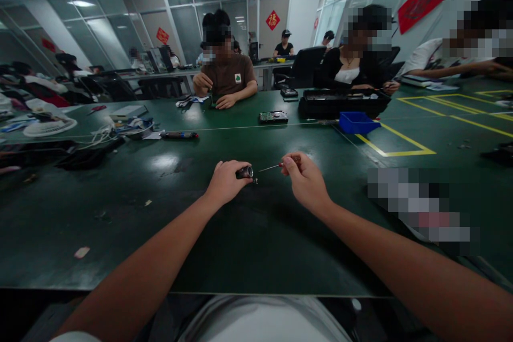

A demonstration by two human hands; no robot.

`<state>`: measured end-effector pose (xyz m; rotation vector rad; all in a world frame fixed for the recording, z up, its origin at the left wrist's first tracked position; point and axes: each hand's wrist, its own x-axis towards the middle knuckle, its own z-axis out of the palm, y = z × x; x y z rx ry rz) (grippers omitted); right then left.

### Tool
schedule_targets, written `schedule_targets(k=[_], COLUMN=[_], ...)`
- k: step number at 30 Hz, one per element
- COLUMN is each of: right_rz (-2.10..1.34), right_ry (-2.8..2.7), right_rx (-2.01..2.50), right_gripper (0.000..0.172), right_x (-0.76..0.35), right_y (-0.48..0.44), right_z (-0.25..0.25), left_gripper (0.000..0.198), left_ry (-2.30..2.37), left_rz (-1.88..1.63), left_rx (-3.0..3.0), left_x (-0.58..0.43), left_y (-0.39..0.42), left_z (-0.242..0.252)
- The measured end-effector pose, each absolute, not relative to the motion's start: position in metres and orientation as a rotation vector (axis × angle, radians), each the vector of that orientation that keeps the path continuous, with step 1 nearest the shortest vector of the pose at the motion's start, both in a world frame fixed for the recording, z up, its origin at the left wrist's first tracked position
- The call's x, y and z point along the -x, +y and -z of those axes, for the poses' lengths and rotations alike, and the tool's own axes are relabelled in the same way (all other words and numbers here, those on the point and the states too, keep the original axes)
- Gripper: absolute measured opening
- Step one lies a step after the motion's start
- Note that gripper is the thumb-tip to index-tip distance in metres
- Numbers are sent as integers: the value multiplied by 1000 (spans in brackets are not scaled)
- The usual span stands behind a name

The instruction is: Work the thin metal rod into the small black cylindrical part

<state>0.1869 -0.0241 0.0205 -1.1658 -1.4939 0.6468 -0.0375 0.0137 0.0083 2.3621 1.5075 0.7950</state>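
Observation:
My left hand (227,181) is closed round a small dark cylindrical part (245,172), whose round, shiny-rimmed end faces right. Its exact kind cannot be made out. Just below that end, near my fingertips, is a tiny metallic bit (256,180). My right hand (303,176) grips a screwdriver (272,168) by its brownish handle. The thin shaft points left, and its tip stops a short way from the cylindrical part's open end. Both hands are above the green table (256,246).
Beyond my hands lie an opened hard drive (273,117), a blue bin (358,123) and a long black casing (344,104). A dark tool (179,135) and tangled cables (100,136) are at left. A blurred pale object (420,208) lies at right. Co-workers sit opposite.

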Motion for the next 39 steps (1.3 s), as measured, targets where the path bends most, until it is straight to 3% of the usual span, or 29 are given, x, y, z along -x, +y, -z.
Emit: schedule_targets(k=[4,10,15,21,28,31,39], right_rz=[-613,-596,-626,-628,-637,-640,-659], right_ry=[-1476,-1466,-1446,-1455,-1455,-1461,-1453], right_rx=[1154,1139,1109,1113,1118,1124,1124], right_gripper=[21,22,22,21,22,21,22], right_x=[-188,-188,-188,-187,-188,-188,-187], right_y=[-24,-24,-23,-24,-23,-24,-23], right_z=[-21,-20,-18,-19,-19,-19,-18], left_gripper=[44,30,33,19,40,38,29], left_ry=[1459,1445,1490,1478,1530,1513,1493], left_rz=[-875,-872,-762,-551,-205,-117,-322], left_rx=[-2249,-2075,-2088,-2396,-2514,-2521,-2412], left_x=[38,37,39,41,41,40,43], left_y=[11,6,6,11,8,7,11], left_z=[-14,-24,-26,-20,-19,-18,-16])
